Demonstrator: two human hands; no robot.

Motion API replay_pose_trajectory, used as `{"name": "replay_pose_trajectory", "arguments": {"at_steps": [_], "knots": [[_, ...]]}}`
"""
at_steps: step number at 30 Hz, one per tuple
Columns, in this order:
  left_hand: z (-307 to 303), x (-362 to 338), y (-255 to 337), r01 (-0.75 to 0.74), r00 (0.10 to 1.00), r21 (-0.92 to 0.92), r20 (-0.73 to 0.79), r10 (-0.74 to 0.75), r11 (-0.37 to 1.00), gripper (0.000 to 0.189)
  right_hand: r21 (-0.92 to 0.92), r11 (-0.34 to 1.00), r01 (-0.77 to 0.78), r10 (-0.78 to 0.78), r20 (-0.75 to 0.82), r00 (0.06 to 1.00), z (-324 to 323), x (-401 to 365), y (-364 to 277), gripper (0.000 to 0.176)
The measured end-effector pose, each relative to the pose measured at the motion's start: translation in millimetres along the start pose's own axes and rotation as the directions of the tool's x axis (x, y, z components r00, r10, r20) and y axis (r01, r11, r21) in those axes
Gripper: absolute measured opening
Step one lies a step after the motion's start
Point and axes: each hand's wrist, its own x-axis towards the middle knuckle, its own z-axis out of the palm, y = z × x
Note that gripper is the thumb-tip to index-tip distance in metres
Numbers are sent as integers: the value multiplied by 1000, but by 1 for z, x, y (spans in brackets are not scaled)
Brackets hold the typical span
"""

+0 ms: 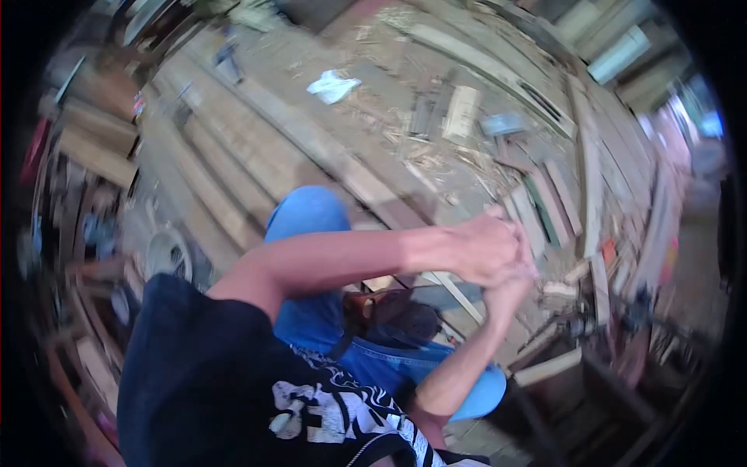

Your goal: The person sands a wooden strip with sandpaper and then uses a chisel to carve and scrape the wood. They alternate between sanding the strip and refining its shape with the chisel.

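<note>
My two hands meet in front of me, above my knees. My left hand [481, 245] reaches in from the left on an outstretched arm and closes over my right hand [511, 294], which comes up from below. Both have their fingers curled shut and pressed together. No object shows between them, though the view is blurred. Beneath my arms are my blue jeans [311, 214] and a dark brown object [393, 307] between my legs.
Long wooden planks [233, 148] and offcuts cover the dusty floor. A white crumpled scrap [333, 86] and a pale wood block [461, 113] lie farther off. Short boards [548, 206] lie beside my hands, a round metal part [167, 253] sits left, and dark tools [580, 327] right.
</note>
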Motion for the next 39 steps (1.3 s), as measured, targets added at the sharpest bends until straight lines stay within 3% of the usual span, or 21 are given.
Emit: {"name": "replay_pose_trajectory", "arguments": {"at_steps": [2,4,5,7,9,12,14,15,18,20,21,22,24,29,31,34,37,39], "knots": [[-9,-5,10,-6,1000,17,10,6,1000,51,23,997,69,-69,-9,998,3,-5,-2,50],[-4,-15,12,-119,943,-229,-332,37,966,56,193,969,153,-141,-72,987,15,-5,13,46],[2,-17,17,-79,938,-200,-346,5,977,56,221,962,161,-159,-29,987,15,-9,16,46],[0,-16,19,40,966,-5,-254,-40,999,58,36,982,185,-185,-14,983,13,-7,6,41],[5,-16,11,46,947,23,-319,-37,999,59,-175,964,198,-207,-34,978,8,-6,0,36],[13,-15,0,64,932,91,-362,-27,994,60,-257,956,143,-142,26,990,5,-3,11,30],[17,-15,-2,89,941,178,-337,-24,980,61,-237,947,219,-221,18,975,7,-3,21,25],[18,-14,-3,99,938,189,-346,-28,977,61,-216,962,166,-168,10,986,5,0,29,24],[17,-16,-3,119,920,75,-383,-82,990,60,-285,950,129,-112,74,991,-2,3,42,24],[5,-19,0,78,927,-214,-345,-150,974,58,-239,962,135,-140,-4,990,0,6,50,25],[1,-19,1,-22,905,-191,-421,-62,981,55,-137,989,59,-65,-39,997,3,5,46,29],[-3,-19,1,-20,904,-182,-424,-60,983,55,-126,990,64,-70,-46,996,3,7,45,30],[-9,-19,3,71,957,-123,-271,-103,990,53,-127,988,91,-97,-47,994,4,10,42,31],[1,-19,-4,121,949,-192,-265,-170,974,57,-169,976,137,-143,-30,989,3,12,42,33],[1,-19,-5,48,896,-65,-438,-72,997,54,-179,973,149,-156,-22,988,2,14,48,33],[-2,-21,-5,63,887,29,-460,-43,998,54,-129,987,92,-98,-43,994,2,13,58,37],[-2,-21,-6,61,899,-58,-430,-80,996,55,-137,986,95,-102,-48,994,7,8,33,37],[-6,-21,-6,82,928,-83,-357,-106,993,51,-288,954,79,-86,-13,996,10,7,24,39]]}}
